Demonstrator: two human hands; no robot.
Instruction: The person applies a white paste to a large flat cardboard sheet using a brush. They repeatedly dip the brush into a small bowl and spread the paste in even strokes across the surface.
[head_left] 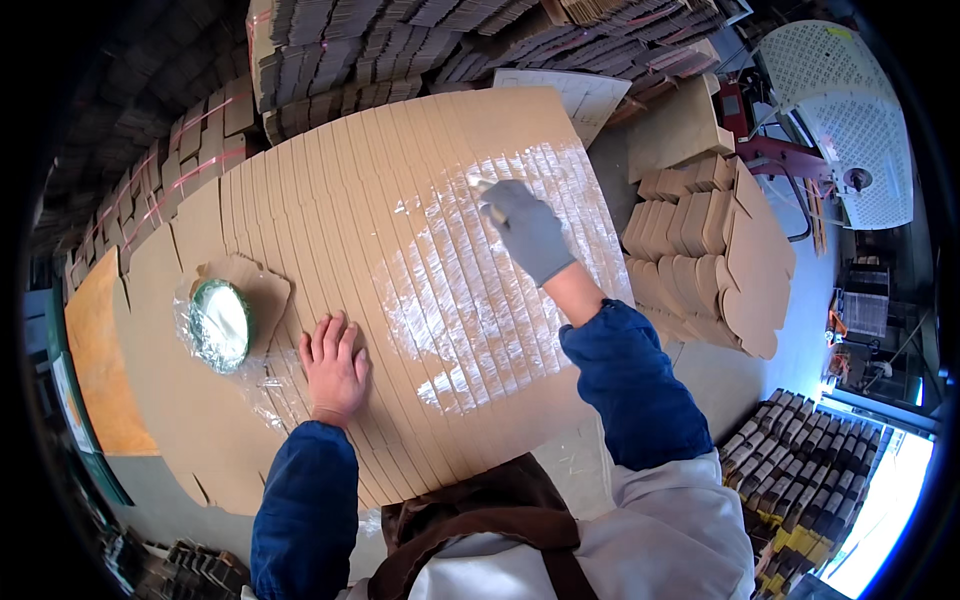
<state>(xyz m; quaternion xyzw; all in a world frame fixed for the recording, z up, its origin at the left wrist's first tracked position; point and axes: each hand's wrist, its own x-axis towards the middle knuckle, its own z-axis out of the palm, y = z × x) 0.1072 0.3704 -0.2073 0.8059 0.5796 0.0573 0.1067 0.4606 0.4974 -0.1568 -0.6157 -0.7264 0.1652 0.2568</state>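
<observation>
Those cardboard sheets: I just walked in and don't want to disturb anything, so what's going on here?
A person's gloved right hand holds a small pale tool, its kind unclear, at the overlapping cardboard sheets. The bare left hand rests on them. White streaks cover part; a green-rimmed container sits left.

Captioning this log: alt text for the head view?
A gloved right hand grips a pale object over white-streaked, overlapping cardboard sheets; the bare left hand rests on them. A round container is at left; cardboard stacks stand around.
</observation>
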